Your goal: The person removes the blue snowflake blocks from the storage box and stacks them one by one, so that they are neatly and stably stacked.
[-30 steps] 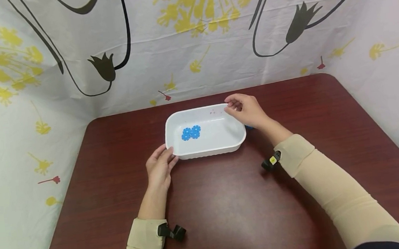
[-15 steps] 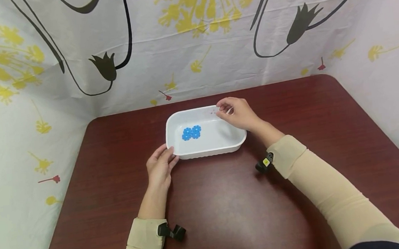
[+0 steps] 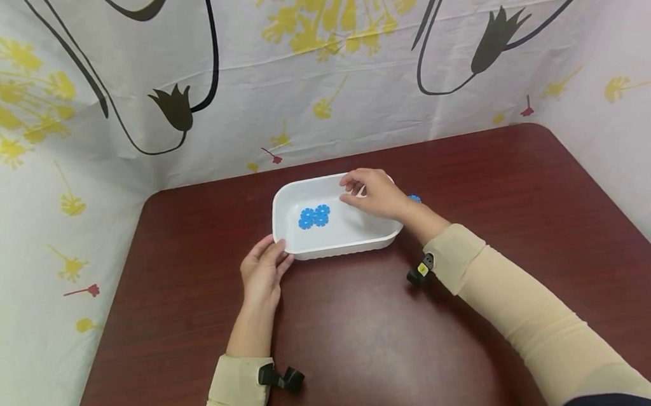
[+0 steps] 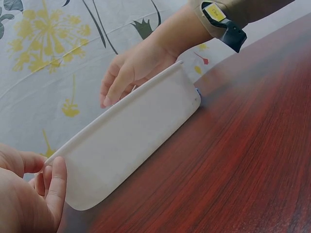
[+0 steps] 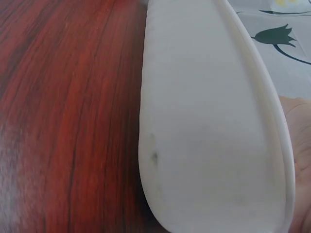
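A white rectangular plastic tray [image 3: 340, 248] stands on the table, holding several blue snowflake building discs [image 3: 314, 216] in a cluster left of its middle. At the tray's near left corner my left hand [image 3: 261, 275] grips the rim, thumb on top and fingers against the outer wall, as the left wrist view also shows. My right hand [image 3: 375, 193] hovers over the tray's right half, fingers loosely bent and thumb apart from them, with nothing visible between. Another blue disc [image 3: 414, 199] lies just outside the tray's right end, partly hidden by the right wrist.
The dark red wooden table [image 3: 382, 339] runs back to a white cloth [image 3: 316, 82] printed with yellow and grey flowers, which also hangs at both sides. A black wrist strap [image 3: 421, 271] juts from the right sleeve, another strap [image 3: 282, 378] from the left.
My right hand has moved left from the tray's right end to over its inside, uncovering part of the blue disc outside. My left hand stays on the rim.
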Action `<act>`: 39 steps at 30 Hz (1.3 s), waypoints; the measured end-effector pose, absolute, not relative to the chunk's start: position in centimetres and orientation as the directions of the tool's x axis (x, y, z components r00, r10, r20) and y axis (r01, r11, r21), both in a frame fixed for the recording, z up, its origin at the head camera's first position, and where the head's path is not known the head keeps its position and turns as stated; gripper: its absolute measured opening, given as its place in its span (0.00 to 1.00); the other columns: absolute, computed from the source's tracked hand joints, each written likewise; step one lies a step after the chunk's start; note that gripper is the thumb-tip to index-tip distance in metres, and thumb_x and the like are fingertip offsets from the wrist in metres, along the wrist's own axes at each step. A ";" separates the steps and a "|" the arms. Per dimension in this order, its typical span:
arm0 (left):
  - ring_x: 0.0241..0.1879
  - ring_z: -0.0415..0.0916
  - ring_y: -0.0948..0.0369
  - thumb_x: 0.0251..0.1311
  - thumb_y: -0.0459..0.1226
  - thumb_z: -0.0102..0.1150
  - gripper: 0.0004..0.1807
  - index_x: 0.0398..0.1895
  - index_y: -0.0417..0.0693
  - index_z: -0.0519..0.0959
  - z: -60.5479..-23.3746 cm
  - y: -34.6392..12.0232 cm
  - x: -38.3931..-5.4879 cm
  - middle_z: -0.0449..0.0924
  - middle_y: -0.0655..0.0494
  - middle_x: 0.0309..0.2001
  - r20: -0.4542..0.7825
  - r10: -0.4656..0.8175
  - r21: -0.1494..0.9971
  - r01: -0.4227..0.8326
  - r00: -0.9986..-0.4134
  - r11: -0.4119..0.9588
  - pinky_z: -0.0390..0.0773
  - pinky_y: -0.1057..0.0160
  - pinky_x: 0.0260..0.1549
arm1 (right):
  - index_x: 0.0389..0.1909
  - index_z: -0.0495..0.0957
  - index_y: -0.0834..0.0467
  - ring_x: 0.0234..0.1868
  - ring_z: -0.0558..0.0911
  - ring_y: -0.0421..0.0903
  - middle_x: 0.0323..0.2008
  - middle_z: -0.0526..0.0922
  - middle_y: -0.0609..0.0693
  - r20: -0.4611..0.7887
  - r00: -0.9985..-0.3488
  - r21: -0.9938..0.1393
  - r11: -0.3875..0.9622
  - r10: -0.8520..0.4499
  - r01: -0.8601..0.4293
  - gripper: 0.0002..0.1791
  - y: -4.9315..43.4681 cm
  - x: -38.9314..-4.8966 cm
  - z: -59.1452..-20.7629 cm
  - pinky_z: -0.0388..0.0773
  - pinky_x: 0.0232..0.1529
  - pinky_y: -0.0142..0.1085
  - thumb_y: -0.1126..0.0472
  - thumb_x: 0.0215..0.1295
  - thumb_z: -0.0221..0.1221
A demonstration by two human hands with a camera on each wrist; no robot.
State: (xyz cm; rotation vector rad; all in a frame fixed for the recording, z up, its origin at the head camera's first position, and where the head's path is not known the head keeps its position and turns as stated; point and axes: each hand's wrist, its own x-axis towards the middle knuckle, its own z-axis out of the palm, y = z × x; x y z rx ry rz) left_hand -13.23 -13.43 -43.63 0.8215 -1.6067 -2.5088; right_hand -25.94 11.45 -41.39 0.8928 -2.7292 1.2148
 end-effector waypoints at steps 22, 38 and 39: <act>0.37 0.80 0.60 0.65 0.29 0.64 0.21 0.61 0.38 0.76 -43.6 -13.4 -13.4 0.80 0.51 0.40 -0.414 -0.314 0.858 -0.250 -0.854 -0.450 0.88 0.62 0.44 | 0.50 0.82 0.66 0.44 0.82 0.52 0.42 0.85 0.58 0.102 -0.762 -0.617 0.560 -0.639 -0.553 0.19 8.4 -25.6 -42.4 0.80 0.51 0.44 0.60 0.63 0.69; 0.35 0.80 0.60 0.64 0.28 0.65 0.22 0.61 0.38 0.77 -43.5 -13.4 -13.3 0.80 0.52 0.39 -0.411 -0.325 0.860 -0.243 -0.852 -0.449 0.88 0.62 0.42 | 0.56 0.81 0.63 0.43 0.79 0.52 0.40 0.81 0.57 -0.072 -0.652 -0.528 0.583 -0.755 -0.617 0.21 7.4 -25.1 -42.4 0.79 0.52 0.44 0.59 0.64 0.66; 0.35 0.80 0.60 0.64 0.28 0.65 0.22 0.61 0.38 0.77 -43.5 -13.4 -13.3 0.80 0.52 0.39 -0.411 -0.325 0.860 -0.244 -0.852 -0.447 0.88 0.62 0.42 | 0.57 0.81 0.62 0.43 0.78 0.52 0.40 0.80 0.57 -0.083 -0.652 -0.525 0.589 -0.754 -0.614 0.22 7.4 -25.0 -42.4 0.79 0.53 0.45 0.59 0.64 0.66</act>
